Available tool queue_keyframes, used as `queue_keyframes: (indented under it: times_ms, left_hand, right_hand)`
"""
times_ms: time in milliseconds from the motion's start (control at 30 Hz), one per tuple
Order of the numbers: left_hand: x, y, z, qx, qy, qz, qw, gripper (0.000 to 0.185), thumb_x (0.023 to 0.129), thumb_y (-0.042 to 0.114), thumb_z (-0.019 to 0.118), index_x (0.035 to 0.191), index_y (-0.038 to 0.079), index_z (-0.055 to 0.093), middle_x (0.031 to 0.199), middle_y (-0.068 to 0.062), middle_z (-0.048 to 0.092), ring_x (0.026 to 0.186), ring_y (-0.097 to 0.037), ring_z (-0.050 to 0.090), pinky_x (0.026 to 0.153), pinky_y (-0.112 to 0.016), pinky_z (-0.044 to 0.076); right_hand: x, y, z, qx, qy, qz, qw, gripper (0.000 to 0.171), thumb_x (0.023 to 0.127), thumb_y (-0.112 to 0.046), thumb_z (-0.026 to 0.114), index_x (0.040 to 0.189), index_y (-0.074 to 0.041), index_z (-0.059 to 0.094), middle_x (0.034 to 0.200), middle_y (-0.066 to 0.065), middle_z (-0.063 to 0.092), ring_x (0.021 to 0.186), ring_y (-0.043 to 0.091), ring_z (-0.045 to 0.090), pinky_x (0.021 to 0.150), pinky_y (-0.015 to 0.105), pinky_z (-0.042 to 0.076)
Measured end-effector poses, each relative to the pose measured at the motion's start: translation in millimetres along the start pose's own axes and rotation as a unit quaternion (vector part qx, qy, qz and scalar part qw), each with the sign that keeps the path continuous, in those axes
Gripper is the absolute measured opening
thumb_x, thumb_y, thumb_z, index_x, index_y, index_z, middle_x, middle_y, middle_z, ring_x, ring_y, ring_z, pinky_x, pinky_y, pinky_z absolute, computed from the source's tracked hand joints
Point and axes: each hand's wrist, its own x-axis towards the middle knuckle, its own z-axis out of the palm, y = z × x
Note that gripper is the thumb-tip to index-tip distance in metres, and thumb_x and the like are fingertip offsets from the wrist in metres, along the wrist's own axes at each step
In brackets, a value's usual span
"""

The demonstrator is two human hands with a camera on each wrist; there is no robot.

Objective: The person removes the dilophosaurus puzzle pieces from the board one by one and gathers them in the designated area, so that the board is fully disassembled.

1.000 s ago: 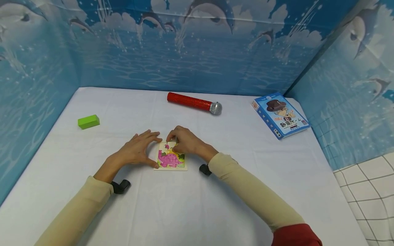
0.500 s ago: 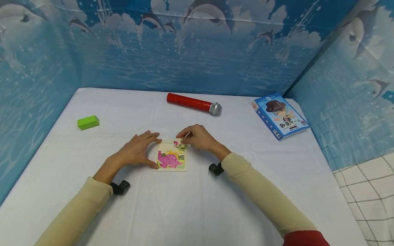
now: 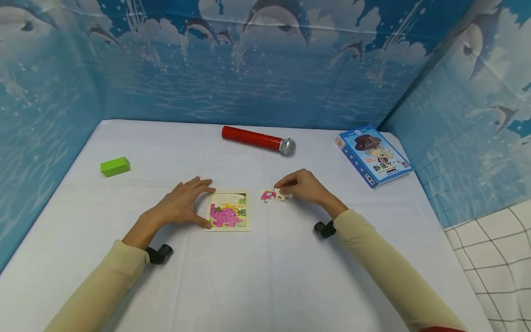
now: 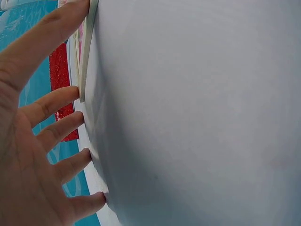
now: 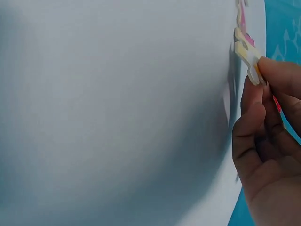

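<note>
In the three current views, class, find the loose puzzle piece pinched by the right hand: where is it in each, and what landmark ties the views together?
Head: the loose puzzle piece lies centre, right of the puzzle board, pinched by the right hand.
Left wrist: not in view; only the left hand at the board's edge.
Right wrist: upper right, at the fingertips.
Shared landmark: the white tablecloth.

The puzzle [image 3: 227,211] shows a pink dinosaur on yellow-green. The microphone [image 3: 258,139] is red with a silver head, the block [image 3: 115,166] green, the cloth [image 3: 265,276] white.
</note>
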Motion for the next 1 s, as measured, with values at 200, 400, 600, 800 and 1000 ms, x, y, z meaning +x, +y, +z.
queue_keyframes:
  times_ms: [200, 400, 600, 800, 1000]
  left_hand:
    - [-0.7, -1.2, 0.8, -0.001, 0.004, -0.001, 1.0000, 0.091, 0.052, 0.059, 0.077, 0.129, 0.022, 0.047, 0.146, 0.000, 0.029, 0.138, -0.028, 0.014, 0.107, -0.060, 0.010]
    - [-0.1, -0.7, 1.7, -0.002, 0.003, 0.000, 1.0000, 0.091, 0.053, 0.059, 0.077, 0.130, 0.022, 0.047, 0.146, -0.001, 0.030, 0.138, -0.028, 0.014, 0.107, -0.060, 0.010]
    - [0.6, 0.2, 1.0, 0.000, 0.004, 0.000, 1.0000, 0.090, 0.053, 0.059, 0.077, 0.129, 0.022, 0.047, 0.146, -0.001, 0.030, 0.138, -0.028, 0.015, 0.107, -0.060, 0.010]
    - [0.9, 0.0, 0.4, 0.004, 0.000, 0.001, 1.0000, 0.090, 0.053, 0.059, 0.077, 0.130, 0.022, 0.047, 0.147, -0.001, 0.029, 0.138, -0.028, 0.014, 0.107, -0.060, 0.010]
    - [0.9, -1.5, 1.4, 0.004, 0.001, 0.004, 1.0000, 0.091, 0.052, 0.060, 0.077, 0.130, 0.022, 0.047, 0.147, -0.001, 0.029, 0.138, -0.028, 0.014, 0.107, -0.060, 0.011]
  right_hand:
    - [-2, 10, -2, -0.016, 0.008, 0.004, 1.000, 0.017, 0.083, -0.014, 0.064, 0.098, -0.018, 0.071, 0.100, -0.002, 0.067, 0.092, 0.014, 0.056, 0.077, 0.027, 0.048]
    - [-2, 8, 2, -0.037, 0.033, 0.012, 0.999, 0.016, 0.082, -0.012, 0.064, 0.096, -0.018, 0.071, 0.097, -0.003, 0.067, 0.092, 0.015, 0.056, 0.077, 0.028, 0.049]
    - [-4, 6, 5, -0.052, 0.059, 0.009, 0.997, 0.014, 0.082, -0.013, 0.065, 0.093, -0.018, 0.071, 0.095, -0.002, 0.066, 0.089, 0.014, 0.056, 0.076, 0.029, 0.049]
    - [-4, 5, 8, -0.065, 0.079, -0.016, 0.995, 0.014, 0.080, -0.012, 0.066, 0.093, -0.015, 0.071, 0.091, -0.002, 0.065, 0.085, 0.014, 0.055, 0.074, 0.029, 0.048]
    - [2, -14, 20, -0.091, 0.076, -0.050, 0.992, 0.018, 0.079, -0.009, 0.065, 0.096, -0.013, 0.069, 0.090, -0.001, 0.064, 0.079, 0.014, 0.054, 0.067, 0.025, 0.047]
